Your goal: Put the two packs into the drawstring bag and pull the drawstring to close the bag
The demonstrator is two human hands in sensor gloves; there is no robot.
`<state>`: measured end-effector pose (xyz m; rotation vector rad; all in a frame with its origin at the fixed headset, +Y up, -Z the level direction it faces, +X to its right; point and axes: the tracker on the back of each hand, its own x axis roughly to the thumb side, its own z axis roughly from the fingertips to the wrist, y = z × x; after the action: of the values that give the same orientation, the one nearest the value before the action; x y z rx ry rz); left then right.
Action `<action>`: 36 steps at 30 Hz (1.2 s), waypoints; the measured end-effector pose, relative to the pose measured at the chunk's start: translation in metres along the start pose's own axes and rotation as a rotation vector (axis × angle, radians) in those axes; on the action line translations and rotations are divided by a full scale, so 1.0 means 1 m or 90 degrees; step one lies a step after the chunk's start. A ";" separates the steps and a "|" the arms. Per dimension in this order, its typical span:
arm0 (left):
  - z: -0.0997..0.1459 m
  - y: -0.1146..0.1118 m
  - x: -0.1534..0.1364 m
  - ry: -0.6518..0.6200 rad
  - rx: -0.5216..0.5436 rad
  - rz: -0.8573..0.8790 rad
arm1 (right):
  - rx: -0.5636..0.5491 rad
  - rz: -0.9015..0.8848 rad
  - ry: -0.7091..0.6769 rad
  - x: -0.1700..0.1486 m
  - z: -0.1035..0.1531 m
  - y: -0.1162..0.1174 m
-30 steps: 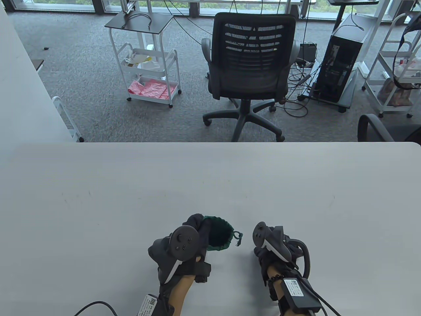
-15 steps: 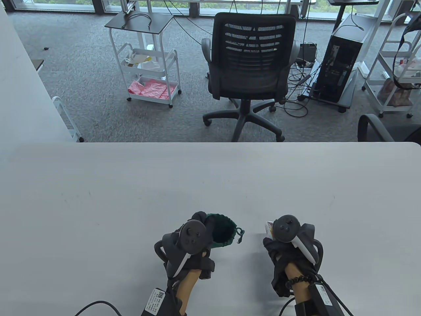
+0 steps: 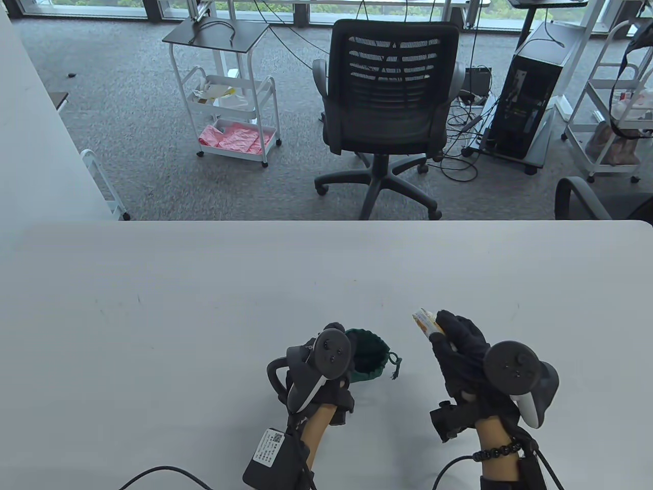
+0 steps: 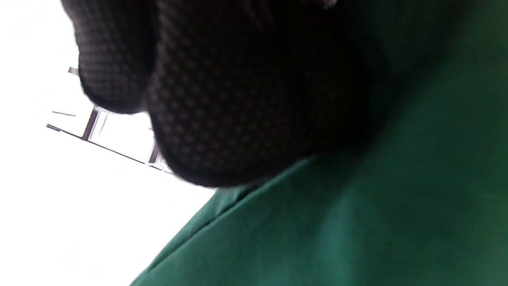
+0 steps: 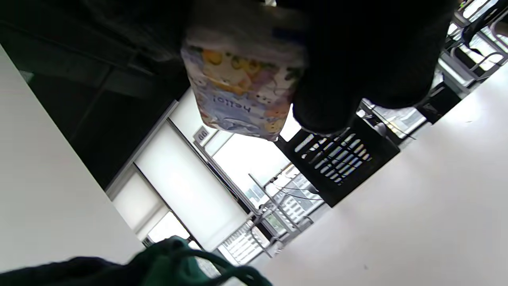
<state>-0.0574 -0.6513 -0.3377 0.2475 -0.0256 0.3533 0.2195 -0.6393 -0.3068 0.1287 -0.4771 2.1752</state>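
Note:
The green drawstring bag sits open-mouthed near the table's front edge, its cord trailing right. My left hand grips the bag's left rim; in the left wrist view gloved fingers press into green cloth. My right hand is raised to the right of the bag and pinches a small printed pack, apart from the bag. In the right wrist view that pack shows cartoon print, with the bag at the bottom. A second pack is not visible.
The white table stretches wide around the hands. Beyond its far edge stand a black office chair, a white cart and a computer tower. Cables run from both wrists off the front edge.
My right hand has lifted the pack from the table and moved right and forward. The left hand and the bag have shifted to the right.

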 end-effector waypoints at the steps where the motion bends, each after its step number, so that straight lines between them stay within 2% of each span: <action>1: 0.000 0.000 0.002 -0.004 0.002 0.008 | -0.009 -0.073 -0.013 0.000 0.001 -0.005; 2: 0.000 0.000 0.003 -0.006 0.003 0.012 | -0.005 -0.099 -0.019 0.000 0.001 -0.006; 4: 0.000 0.000 0.005 -0.018 -0.001 0.014 | 0.046 -0.169 -0.065 0.001 0.000 -0.006; 7: 0.002 0.001 0.008 -0.029 -0.004 0.037 | 0.122 -0.167 -0.095 0.007 0.000 0.003; 12: 0.006 0.007 0.014 -0.070 -0.009 0.045 | 0.205 -0.060 -0.116 0.013 0.001 0.021; 19: 0.011 0.004 0.015 -0.121 -0.037 0.055 | 0.203 0.114 -0.148 0.025 0.006 0.038; 23: 0.015 0.007 0.020 -0.140 -0.038 0.065 | 0.144 0.186 -0.169 0.034 0.011 0.040; 29: 0.016 0.008 0.013 -0.109 -0.056 0.149 | 0.060 0.208 -0.156 0.033 0.014 0.033; 36: 0.015 0.009 0.005 -0.094 -0.072 0.223 | -0.060 0.148 -0.086 0.022 0.014 0.015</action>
<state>-0.0560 -0.6448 -0.3210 0.1561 -0.2364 0.6800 0.1936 -0.6364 -0.2926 0.1761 -0.7004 2.3749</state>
